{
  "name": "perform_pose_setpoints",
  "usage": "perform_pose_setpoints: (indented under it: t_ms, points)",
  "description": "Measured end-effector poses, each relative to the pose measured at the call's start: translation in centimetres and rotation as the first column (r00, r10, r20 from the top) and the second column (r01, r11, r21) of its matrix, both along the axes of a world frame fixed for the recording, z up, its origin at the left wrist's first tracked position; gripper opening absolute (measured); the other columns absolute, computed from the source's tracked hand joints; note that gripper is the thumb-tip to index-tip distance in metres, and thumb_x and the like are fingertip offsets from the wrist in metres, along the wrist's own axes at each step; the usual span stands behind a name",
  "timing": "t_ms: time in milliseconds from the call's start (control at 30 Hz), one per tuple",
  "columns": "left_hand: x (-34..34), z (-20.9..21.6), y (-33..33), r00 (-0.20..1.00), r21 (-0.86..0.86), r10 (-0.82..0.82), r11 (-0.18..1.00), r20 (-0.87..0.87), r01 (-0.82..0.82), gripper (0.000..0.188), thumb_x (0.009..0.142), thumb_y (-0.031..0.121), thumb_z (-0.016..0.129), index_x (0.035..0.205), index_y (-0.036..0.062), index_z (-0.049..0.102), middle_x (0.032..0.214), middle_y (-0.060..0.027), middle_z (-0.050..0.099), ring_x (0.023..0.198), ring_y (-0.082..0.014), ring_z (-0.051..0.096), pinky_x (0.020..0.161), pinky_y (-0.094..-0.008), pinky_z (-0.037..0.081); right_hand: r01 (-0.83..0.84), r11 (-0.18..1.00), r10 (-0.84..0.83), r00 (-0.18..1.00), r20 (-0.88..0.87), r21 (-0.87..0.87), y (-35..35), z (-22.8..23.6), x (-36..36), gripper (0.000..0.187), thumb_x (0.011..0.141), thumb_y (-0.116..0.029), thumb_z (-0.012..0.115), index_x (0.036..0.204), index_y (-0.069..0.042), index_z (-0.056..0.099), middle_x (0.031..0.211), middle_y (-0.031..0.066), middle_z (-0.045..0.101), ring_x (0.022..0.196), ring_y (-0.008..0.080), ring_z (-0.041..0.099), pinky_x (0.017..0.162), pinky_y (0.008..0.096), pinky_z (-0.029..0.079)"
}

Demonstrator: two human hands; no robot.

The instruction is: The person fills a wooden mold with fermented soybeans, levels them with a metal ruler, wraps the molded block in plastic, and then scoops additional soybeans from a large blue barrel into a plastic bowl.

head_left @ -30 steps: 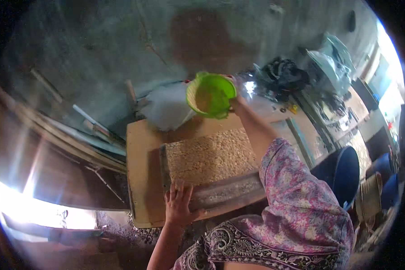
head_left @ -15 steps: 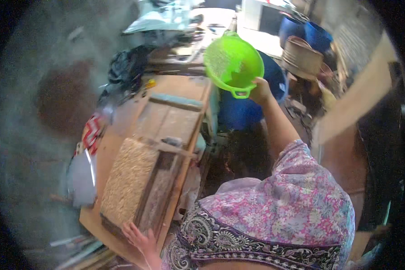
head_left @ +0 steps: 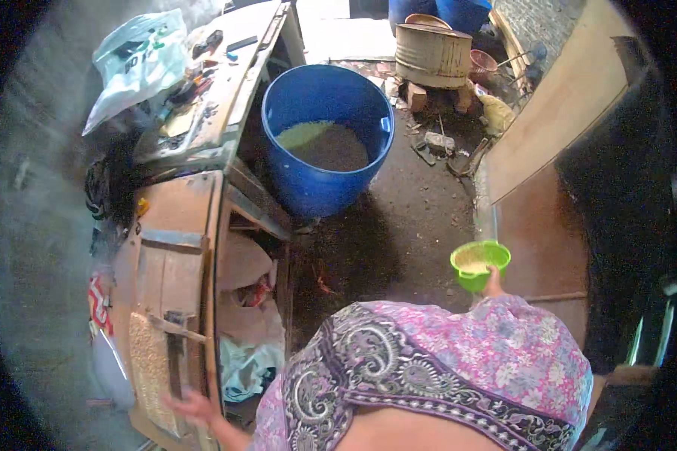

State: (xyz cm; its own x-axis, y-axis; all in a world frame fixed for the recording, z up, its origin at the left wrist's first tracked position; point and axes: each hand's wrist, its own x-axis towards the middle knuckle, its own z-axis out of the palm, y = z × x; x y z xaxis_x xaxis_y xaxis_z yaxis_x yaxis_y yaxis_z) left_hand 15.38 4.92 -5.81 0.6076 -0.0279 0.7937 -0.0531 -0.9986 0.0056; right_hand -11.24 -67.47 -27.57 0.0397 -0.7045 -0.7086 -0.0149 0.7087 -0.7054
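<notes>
My right hand (head_left: 494, 281) grips the rim of a bright green plastic basin (head_left: 474, 283) low on the right, by my floral sleeve. Pale, grain-like stuff fills the basin. At the lower left, my left hand (head_left: 193, 410) is smeared by motion, its fingers stretched out and holding nothing. It hovers beside a slab of packed tan grains (head_left: 150, 361) on a wooden bench (head_left: 177, 197); whether it touches the slab is unclear. A large blue plastic drum (head_left: 327, 184) stands ahead, with pale and darker loose matter inside.
A worktable (head_left: 226, 113) beyond the bench carries a pale plastic bag (head_left: 139, 64) and clutter. A rusty metal drum (head_left: 432, 56) sits at the back on bricks. Boards (head_left: 560, 120) line the right side. Cloth and bags (head_left: 248, 357) fill the shelf under the bench.
The green basin has come from above the blue drum down to my right side, now holding pale grain-like stuff. My view has swung right. My left hand stays near the slab.
</notes>
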Motion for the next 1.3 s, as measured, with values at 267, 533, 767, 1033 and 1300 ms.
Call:
perform_pose_setpoints:
  t_ms: [267, 533, 767, 1033, 1300]
  points:
    - [8.4, -3.7, -29.7, 0.814, -0.394, -0.46, 0.863, -0.356, 0.316, 0.047, 0.07, 0.01, 0.056, 0.114, -0.0018, 0.046, 0.13, -0.0217, 0.038, 0.115, -0.0357, 0.041, 0.096, -0.0449, 0.032, -0.061, 0.98, 0.058, 0.998, 0.025, 0.187, -7.3, 2.3, 4.4, 0.055, 0.069, -0.037, 0.056, 0.118, -0.013, 0.047, 0.109, 0.0115, 0.054, 0.095, 0.0299, 0.053, 0.078, 0.048, 0.043]
    - [7.7, -1.4, -26.8, 0.832, 0.095, -0.369, 0.892, -0.414, 0.442, 0.051, 0.065, 0.015, 0.058, 0.115, 0.0101, 0.049, 0.127, -0.0118, 0.046, 0.101, -0.0306, 0.046, 0.088, -0.0425, 0.033, -0.15, 0.988, 0.153, 0.946, 0.285, -0.031, -13.8, 4.0, 15.3, 0.052, 0.076, -0.036, 0.051, 0.121, -0.01, 0.044, 0.114, 0.0109, 0.054, 0.098, 0.0288, 0.055, 0.082, 0.0466, 0.046]
    - [9.1, -2.2, -32.3, 0.477, -0.592, -0.707, 0.703, -0.522, 0.394, 0.059, 0.068, 0.013, 0.06, 0.123, 0.0032, 0.04, 0.13, -0.0195, 0.038, 0.116, -0.0354, 0.041, 0.094, -0.0414, 0.034, -0.153, 0.938, 0.254, 0.915, 0.314, -0.312, -9.9, 14.7, 28.2, 0.054, 0.078, -0.029, 0.056, 0.124, -0.006, 0.04, 0.113, 0.0104, 0.053, 0.1, 0.0277, 0.053, 0.084, 0.0408, 0.044]
    - [23.1, -7.6, -38.4, 0.34, -0.543, -0.544, 0.833, -0.767, 0.106, 0.086, 0.071, 0.029, 0.065, 0.135, 0.0013, 0.015, 0.138, -0.0278, 0.015, 0.126, -0.0395, 0.025, 0.102, -0.04, 0.027, -0.508, 0.505, 0.727, 0.686, 0.027, -0.698, -5.7, 14.3, 40.7, 0.073, 0.061, -0.013, 0.074, 0.121, -0.008, 0.034, 0.119, 0.0094, 0.043, 0.107, 0.0224, 0.045, 0.088, 0.034, 0.04]
    - [34.3, -16.1, -43.2, 0.671, -0.507, -0.368, 0.862, -0.643, -0.014, 0.077, 0.073, 0.015, 0.058, 0.134, -0.0024, 0.014, 0.126, -0.0295, 0.035, 0.113, -0.041, 0.04, 0.097, -0.0404, 0.033, -0.849, -0.526, 0.361, -0.172, -0.916, -0.048, -3.6, 4.3, 51.8, 0.1, 0.049, -0.026, 0.074, 0.135, -0.019, 0.024, 0.111, 0.0224, 0.041, 0.104, 0.037, 0.043, 0.085, 0.0426, 0.041]
